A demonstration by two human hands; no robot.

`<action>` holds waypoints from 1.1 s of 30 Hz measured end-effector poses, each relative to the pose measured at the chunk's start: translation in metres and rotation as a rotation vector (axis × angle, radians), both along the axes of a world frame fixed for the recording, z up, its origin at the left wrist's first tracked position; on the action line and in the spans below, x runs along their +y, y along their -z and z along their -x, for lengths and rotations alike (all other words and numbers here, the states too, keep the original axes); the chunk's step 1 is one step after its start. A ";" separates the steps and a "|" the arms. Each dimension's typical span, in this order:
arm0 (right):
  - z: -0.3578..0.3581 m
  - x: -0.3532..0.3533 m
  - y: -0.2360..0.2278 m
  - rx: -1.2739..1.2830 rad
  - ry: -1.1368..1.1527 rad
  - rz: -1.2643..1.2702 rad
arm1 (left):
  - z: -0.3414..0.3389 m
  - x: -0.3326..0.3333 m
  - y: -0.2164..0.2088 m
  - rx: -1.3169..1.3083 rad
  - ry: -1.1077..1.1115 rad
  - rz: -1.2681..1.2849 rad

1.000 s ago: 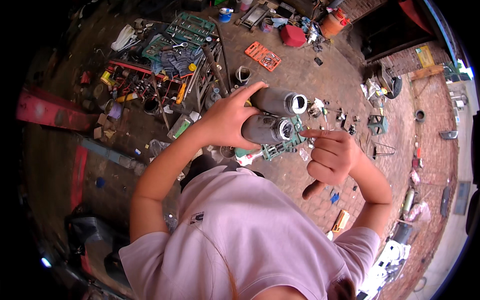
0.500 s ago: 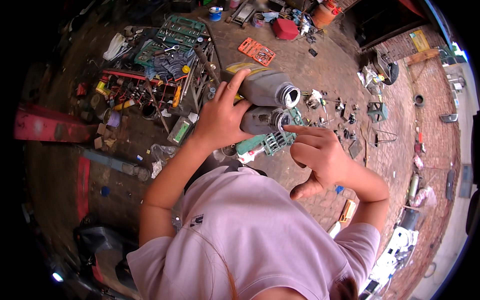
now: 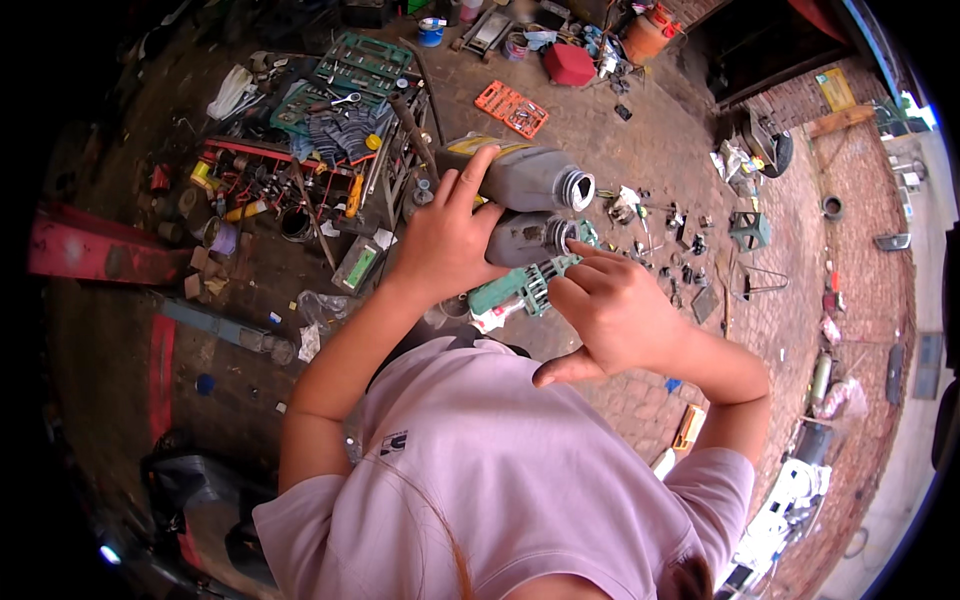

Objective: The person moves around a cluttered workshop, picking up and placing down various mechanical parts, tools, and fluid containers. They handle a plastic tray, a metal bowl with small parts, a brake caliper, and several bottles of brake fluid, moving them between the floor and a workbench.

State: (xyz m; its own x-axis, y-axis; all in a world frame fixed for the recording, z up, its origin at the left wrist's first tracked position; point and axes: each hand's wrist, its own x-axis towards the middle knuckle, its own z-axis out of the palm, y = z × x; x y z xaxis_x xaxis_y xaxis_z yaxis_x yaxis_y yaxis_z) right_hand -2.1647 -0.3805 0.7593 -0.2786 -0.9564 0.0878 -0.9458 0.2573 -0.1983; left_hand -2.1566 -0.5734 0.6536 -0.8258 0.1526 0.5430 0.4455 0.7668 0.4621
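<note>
My left hand (image 3: pixel 440 235) is closed around two grey plastic bottles held side by side, tilted with their uncapped necks to the right. The farther bottle (image 3: pixel 525 177) carries a yellow marking on its side. The nearer bottle (image 3: pixel 520 240) looks smaller and is smudged dark. At the nearer bottle's mouth is the index fingertip of my right hand (image 3: pixel 615 310); whether it reaches inside I cannot tell. That hand's thumb sticks out toward my chest, its other fingers are bent, and nothing shows in its grasp.
Beyond my left hand, a low stand holds green tool cases (image 3: pixel 365 60), dark gloves (image 3: pixel 342 135) and loose tools. On the floor are an orange socket case (image 3: pixel 512 108), a red container (image 3: pixel 568 63), a green case (image 3: pixel 500 292) and scattered metal parts (image 3: pixel 690 240). A red beam (image 3: pixel 100 250) juts in at left.
My right hand has shifted left, and its thumb has swung left too. Its index finger is closer against the nearer bottle's mouth. My left hand keeps both bottles almost still.
</note>
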 end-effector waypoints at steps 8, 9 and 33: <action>-0.006 -0.002 0.017 0.037 0.094 0.047 | 0.001 -0.001 -0.001 -0.015 -0.026 -0.068; -0.007 -0.001 0.018 0.031 0.105 0.035 | 0.001 0.000 -0.001 -0.026 -0.025 -0.080; 0.019 0.007 0.032 0.178 0.617 0.462 | -0.005 0.010 0.004 -0.108 -0.026 -0.125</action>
State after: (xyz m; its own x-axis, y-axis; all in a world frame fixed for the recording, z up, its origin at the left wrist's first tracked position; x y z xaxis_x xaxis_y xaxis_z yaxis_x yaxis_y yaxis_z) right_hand -2.1836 -0.3732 0.7270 -0.6913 -0.4894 0.5316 -0.6866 0.6742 -0.2722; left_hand -2.1519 -0.5634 0.6497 -0.8830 0.0671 0.4645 0.3689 0.7111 0.5986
